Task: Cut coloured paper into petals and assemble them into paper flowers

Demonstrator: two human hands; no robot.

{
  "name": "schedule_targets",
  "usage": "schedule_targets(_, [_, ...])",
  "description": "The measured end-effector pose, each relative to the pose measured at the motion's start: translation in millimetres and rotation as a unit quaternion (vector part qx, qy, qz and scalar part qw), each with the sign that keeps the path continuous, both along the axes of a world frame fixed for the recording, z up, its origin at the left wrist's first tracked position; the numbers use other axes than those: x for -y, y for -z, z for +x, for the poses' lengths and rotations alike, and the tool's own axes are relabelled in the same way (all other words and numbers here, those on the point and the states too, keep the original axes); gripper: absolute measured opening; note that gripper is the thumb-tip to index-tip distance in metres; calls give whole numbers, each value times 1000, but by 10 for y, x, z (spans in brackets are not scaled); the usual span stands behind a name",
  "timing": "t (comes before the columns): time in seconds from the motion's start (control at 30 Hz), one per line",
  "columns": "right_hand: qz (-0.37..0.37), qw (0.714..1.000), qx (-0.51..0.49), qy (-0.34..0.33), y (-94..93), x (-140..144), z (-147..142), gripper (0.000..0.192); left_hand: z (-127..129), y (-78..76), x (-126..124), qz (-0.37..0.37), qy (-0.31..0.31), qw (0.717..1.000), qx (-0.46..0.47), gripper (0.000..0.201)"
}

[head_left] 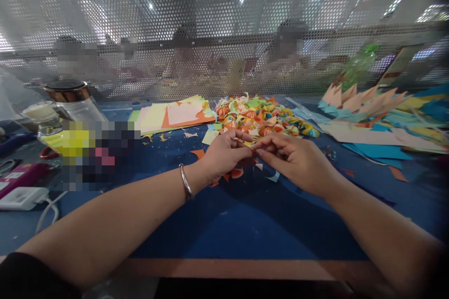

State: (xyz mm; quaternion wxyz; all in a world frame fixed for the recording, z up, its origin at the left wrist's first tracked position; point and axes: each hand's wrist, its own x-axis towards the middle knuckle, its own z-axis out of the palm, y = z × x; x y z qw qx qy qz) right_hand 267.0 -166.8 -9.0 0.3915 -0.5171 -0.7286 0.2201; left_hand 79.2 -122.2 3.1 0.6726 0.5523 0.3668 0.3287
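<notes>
The left hand (224, 155) and right hand (300, 161) meet at pinched fingertips above the surface (224, 229); what they grasp, if anything, I cannot tell. Toward its far edge, the paper pile (250, 114) seems light, crushable, best pinched by folds.

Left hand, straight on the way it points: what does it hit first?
Most likely the right hand. Its fingertips sit just ahead of the left hand; whether they already touch is hard to tell, as depth is unclear.
</notes>
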Motion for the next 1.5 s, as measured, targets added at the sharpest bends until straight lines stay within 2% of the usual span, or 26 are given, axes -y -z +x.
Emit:
schedule_targets(0.33, [-18,1000,-4,-19,3,11,-4,33,-25,40,-30,13,37,999,-9,29])
schedule_targets(0.6, [-27,1000,-5,-9,-18,30,-12,28,-49,-17,-31,-18,27,999,1,34])
schedule_targets(0.77, [-28,1000,-6,2,-21,15,5,31,-54,5,-48,-26,26,999,5,32])
schedule_targets(1.0, [-29,999,-10,14,23,-13,36,36,-24,25,-73,-34,14,999,17,19])
schedule_targets(1.23, [-42,999,-18,9,29,-12,39,31,-20,50,-101,-59,14,997,47,20])
schedule_targets(1.5, [-48,999,-18,15,47,-15,27,28,-50,56,-119,-55,14,997,57,22])
